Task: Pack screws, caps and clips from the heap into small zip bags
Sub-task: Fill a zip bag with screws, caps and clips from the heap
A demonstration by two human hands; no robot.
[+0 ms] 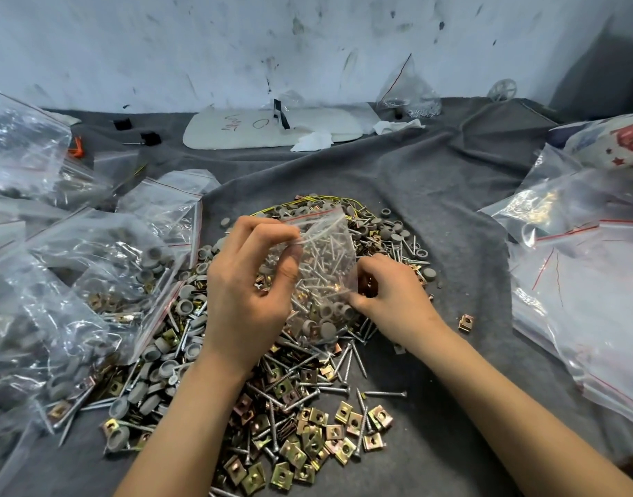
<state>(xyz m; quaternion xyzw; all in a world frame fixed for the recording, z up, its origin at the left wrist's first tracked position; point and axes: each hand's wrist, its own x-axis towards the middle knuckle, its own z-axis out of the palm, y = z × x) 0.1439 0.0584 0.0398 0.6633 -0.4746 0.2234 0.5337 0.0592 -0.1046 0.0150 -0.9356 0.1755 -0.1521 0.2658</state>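
Zip bag (329, 260): 1 | left hand (247, 292) pinches its mouth | right hand (394, 299): hold unclear

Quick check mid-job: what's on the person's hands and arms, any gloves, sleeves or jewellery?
No gloves: the left hand and right hand are bare. The left forearm and right forearm are uncovered to the frame's bottom edge, with no sleeve in view. No watch, bracelet or ring shows.

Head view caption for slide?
Left hand grips clear plastic zip bag of silver screws and grey caps; right hand over heap.
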